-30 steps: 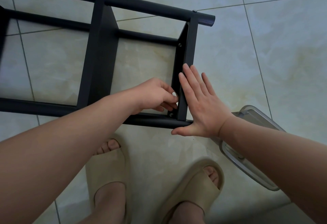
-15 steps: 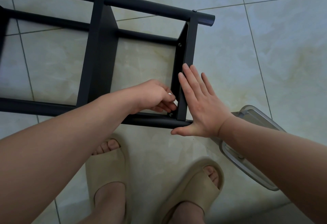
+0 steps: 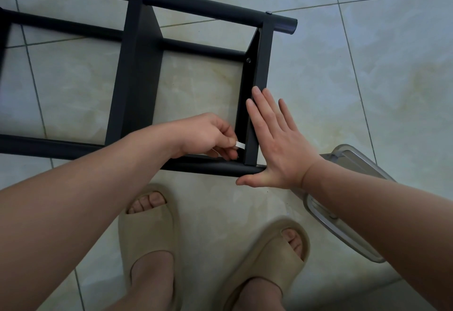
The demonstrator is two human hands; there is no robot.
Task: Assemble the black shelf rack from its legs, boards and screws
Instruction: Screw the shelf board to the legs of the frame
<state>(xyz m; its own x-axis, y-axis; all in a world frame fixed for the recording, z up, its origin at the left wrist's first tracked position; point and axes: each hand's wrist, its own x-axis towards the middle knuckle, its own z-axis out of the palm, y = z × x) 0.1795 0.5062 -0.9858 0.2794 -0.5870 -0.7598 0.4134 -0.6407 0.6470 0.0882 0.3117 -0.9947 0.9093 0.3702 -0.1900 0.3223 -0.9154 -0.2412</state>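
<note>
Only the left hand (image 3: 206,136) has shifted since a second ago: it has rolled a little at the wrist, and the small pale tool (image 3: 240,144) it pinches between thumb and curled fingers now pokes out plainly toward the corner. The right hand (image 3: 282,143) has stayed as it was.

From where I stand, the black shelf rack (image 3: 134,90) lies on its side across the upper left and middle of the frame. The tool's tip is down in the corner, just right of centre, where the end board (image 3: 263,65) meets the near leg (image 3: 208,166). The right hand is spread wide and flat against that board's outer face, thumb tucked under the leg's end, holding nothing, only bracing.

I'd say the step in hand is tightening the fastener at this lower corner; the fastener itself is hidden behind the fingers. A screw (image 3: 248,60) already sits at the board's upper end. The next move likely calls for short turns in a cramped space, with the right palm keeping the board square so the thread does not bind.

Round about: pale floor tiles (image 3: 367,77), a clear plastic container (image 3: 343,161) at the right edge under the forearm, and beige slippers (image 3: 149,232) at the bottom.
</note>
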